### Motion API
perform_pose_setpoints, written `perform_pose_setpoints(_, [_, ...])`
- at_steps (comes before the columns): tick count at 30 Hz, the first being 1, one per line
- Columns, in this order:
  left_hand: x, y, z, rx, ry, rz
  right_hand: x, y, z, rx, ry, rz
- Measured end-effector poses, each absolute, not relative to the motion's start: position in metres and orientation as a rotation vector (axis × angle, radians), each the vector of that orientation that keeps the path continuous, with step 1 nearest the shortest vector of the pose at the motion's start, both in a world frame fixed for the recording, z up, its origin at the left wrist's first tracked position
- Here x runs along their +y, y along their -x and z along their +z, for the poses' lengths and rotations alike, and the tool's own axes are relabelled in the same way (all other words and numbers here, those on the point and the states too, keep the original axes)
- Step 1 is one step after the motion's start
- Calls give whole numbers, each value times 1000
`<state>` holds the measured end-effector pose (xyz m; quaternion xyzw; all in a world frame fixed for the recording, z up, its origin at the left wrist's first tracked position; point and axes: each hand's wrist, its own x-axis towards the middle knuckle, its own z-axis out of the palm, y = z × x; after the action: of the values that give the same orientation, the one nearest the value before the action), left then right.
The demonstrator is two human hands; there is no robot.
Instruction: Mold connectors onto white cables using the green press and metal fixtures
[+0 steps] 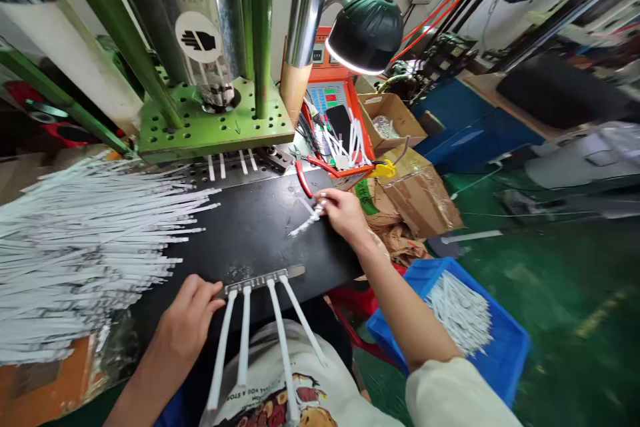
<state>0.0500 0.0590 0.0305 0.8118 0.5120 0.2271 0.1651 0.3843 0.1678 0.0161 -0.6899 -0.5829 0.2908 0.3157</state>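
Observation:
My left hand (186, 317) is closed in a pinch on the left end of a narrow metal bar (260, 281) near the front edge of the black table (240, 230). Several white strips (245, 337) sit with their ends in the bar and stick out over my lap. Farther back on the right, my right hand (345, 215) pinches a short, knobbly white piece (311, 220) just over the tabletop; its exact kind is unclear. Pliers with red handles (303, 179) lie just beyond that hand.
A large heap of white strips (90, 247) covers the table's left side. At the back stands a green press (215, 130), with strip ends showing beneath it. A lamp (367, 30) hangs over an orange control box (350, 90). A blue crate (400, 333) of white pieces stands at right.

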Motion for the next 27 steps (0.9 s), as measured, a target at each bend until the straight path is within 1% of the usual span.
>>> perform_pose_setpoints(5, [49, -41, 20, 1400, -2312, 746, 97, -493, 14, -1293, 2328, 344])
perform_pose_setpoints(8, [45, -43, 25, 1471, -2336, 791, 75, -507, 14, -1314, 2453, 223])
perform_pose_setpoints(10, [44, -48, 33, 1446, -2355, 843, 71, -491, 18, -1403, 2413, 200])
perform_pose_setpoints(12, [44, -56, 42, 1281, -2362, 902, 72, -457, 25, -1680, 2138, 289])
perform_pose_setpoints(15, [48, -69, 48, 1037, -2343, 959, 69, -388, 36, -2121, 1328, 579])
perform_pose_setpoints(16, [50, -72, 48, 1014, -2347, 985, 66, -366, 38, -2180, 1089, 647])
perform_pose_setpoints(18, [52, -75, 47, 1028, -2354, 1039, 59, -329, 40, -2156, 848, 684])
perform_pose_setpoints(20, [53, -76, 46, 1072, -2284, 1076, 58, -309, 38, -2036, 833, 688])
perform_pose_setpoints(23, [60, -81, 49, 1160, -2023, 1095, 72, -308, 38, -1847, 1025, 818])
perform_pose_setpoints(27, [96, -97, 57, 1373, -1707, 883, 99, -323, 49, -1716, 1326, 1114])
